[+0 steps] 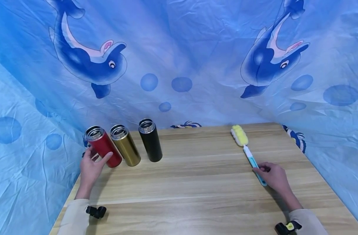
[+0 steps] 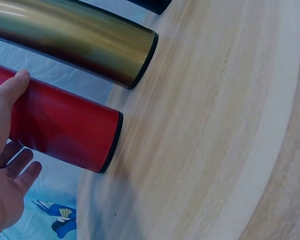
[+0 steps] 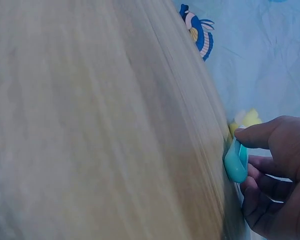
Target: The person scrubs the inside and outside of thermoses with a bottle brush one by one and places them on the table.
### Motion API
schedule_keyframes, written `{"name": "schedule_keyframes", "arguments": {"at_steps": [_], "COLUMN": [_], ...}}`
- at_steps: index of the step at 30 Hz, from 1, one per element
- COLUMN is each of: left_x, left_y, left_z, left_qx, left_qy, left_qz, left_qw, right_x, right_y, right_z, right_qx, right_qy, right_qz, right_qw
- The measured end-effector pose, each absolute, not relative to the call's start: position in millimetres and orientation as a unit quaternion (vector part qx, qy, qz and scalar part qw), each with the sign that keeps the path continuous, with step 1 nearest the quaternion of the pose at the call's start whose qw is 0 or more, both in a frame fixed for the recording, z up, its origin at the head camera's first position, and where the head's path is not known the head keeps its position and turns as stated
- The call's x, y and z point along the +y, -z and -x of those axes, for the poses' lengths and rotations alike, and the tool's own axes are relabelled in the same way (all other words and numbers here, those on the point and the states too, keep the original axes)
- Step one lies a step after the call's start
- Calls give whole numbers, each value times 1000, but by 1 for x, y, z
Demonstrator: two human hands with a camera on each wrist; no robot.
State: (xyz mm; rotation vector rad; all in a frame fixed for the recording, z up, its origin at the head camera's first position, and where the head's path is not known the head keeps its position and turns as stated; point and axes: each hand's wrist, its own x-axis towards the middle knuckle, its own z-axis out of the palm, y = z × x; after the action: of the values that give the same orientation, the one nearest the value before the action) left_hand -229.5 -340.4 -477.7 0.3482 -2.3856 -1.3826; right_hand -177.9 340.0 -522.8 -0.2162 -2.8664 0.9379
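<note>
A red vacuum bottle (image 1: 103, 146) stands uncapped on the table at the left. My left hand (image 1: 91, 169) reaches round its lower part, the thumb lying along one side and fingers on the other; in the left wrist view some fingertips show apart from the red wall. Beside it stand a gold bottle (image 1: 126, 148) and a black bottle (image 1: 151, 143), both with bare steel mouths. At the right, my right hand (image 1: 273, 177) pinches the turquoise handle of a bottle brush (image 1: 250, 160), its yellow and white sponge head pointing away. The handle (image 3: 235, 165) appears end-on in the right wrist view.
The wooden table (image 1: 179, 195) lies under everything, its far edge just behind the bottles and the brush head. A blue dolphin-print curtain (image 1: 196, 65) closes off the back and both sides.
</note>
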Motion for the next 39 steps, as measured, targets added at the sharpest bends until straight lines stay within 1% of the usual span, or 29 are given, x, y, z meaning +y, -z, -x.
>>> {"name": "schedule_keyframes", "arguments": {"at_steps": [4, 17, 24, 31, 39], "left_x": [-340, -338, -338, -340, -338], "left_y": [475, 472, 472, 473, 469], "left_z": [229, 227, 223, 212, 197], "left_qx": [-846, -848, -846, -849, -846], "left_qy": [490, 489, 486, 479, 480], "left_qz": [-119, -124, -135, -137, -145], "left_qw": [172, 162, 175, 178, 180], "right_x": [337, 336, 337, 338, 338], "right_y": [521, 521, 522, 523, 513], "right_z": [178, 177, 179, 178, 176], "right_qx": [-946, -936, -928, -915, -899], "right_qy": [-308, -332, -348, -366, -396], "right_qz": [69, 93, 108, 148, 165], "right_qw": [73, 65, 72, 86, 88]}}
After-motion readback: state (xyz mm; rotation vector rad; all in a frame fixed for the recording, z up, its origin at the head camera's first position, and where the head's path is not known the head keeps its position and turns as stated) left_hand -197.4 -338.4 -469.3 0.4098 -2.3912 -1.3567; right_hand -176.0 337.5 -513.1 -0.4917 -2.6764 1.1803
